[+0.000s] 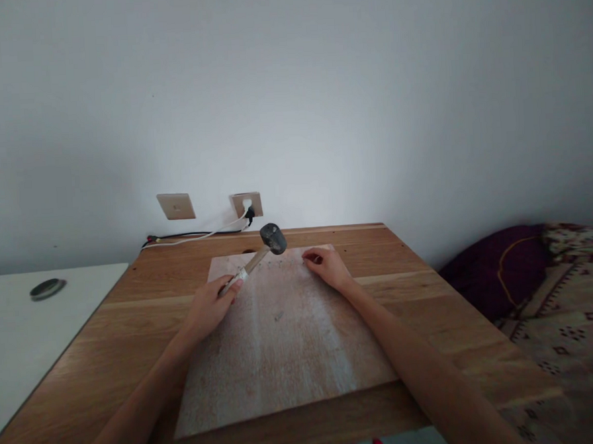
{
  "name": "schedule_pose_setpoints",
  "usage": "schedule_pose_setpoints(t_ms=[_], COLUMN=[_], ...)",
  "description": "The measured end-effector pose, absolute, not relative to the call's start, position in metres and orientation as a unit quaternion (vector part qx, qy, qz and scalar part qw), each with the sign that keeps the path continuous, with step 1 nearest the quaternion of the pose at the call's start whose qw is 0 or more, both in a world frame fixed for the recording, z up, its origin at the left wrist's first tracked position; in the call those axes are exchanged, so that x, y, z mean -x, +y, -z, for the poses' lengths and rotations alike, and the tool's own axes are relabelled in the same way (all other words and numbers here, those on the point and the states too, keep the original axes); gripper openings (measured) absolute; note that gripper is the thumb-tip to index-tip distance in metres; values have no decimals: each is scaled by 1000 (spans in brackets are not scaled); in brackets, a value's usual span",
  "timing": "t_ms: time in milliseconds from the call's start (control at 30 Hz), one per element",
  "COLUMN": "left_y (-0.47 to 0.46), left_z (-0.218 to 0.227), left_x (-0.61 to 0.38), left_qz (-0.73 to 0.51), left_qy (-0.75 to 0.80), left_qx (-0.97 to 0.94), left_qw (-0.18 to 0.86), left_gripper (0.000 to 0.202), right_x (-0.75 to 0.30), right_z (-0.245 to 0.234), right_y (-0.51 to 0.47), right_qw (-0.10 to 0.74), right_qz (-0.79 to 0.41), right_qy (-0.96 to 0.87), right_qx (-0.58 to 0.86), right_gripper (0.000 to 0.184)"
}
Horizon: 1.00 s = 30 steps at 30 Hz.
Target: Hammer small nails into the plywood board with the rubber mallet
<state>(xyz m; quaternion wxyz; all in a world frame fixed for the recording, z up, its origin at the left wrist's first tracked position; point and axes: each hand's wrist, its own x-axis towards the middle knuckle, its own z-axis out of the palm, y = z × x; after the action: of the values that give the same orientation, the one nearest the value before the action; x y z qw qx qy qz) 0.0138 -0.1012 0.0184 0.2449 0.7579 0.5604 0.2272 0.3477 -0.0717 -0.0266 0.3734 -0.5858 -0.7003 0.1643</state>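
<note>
Black-headed mallet (258, 257) is gripped by the left hand (220, 299) at the board's (283, 342) ten o'clock. Right hand (327, 267), one o'clock, pinches narrowly; contents cannot be told.

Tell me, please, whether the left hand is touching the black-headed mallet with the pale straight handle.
Touching. The head view shows it: the left hand is closed around the lower part of the black-headed mallet's pale handle.

a hand could pass low over the near half of the wooden board (283, 342), between the forearms (169, 358). farther back, the rubber mallet (255, 260) raised in the left hand (214, 306) and the right hand (325, 267) flank a narrow gap, with the wall (321, 115) closing off the back.
</note>
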Motion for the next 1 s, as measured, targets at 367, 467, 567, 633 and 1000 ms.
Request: schedule_pose_setpoints(t_ms=[367,467,567,633,1000], left_y=[-98,-96,-94,-94,-100], left_z=[-23,-26,-28,-29,-30], left_x=[-45,-55,-62,-65,-66], left_qz=[-209,-198,-177,-156,-114], left_qy=[531,526,526,527,543], left_qx=[-782,-792,-798,-805,-812], left_qw=[250,240,234,224,181], left_gripper=[51,50,50,49,48], right_x=[-346,-345,-345,-346,-347], right_z=[22,22,22,22,25], right_y=[-74,-74,-75,-75,-75], right_qw=[372,380,384,384,385], right_qz=[-179,-181,-179,-175,-152], right_qy=[-693,-679,-671,-668,-674], right_qx=[592,602,609,613,612], right_gripper=[18,37,51,53,56])
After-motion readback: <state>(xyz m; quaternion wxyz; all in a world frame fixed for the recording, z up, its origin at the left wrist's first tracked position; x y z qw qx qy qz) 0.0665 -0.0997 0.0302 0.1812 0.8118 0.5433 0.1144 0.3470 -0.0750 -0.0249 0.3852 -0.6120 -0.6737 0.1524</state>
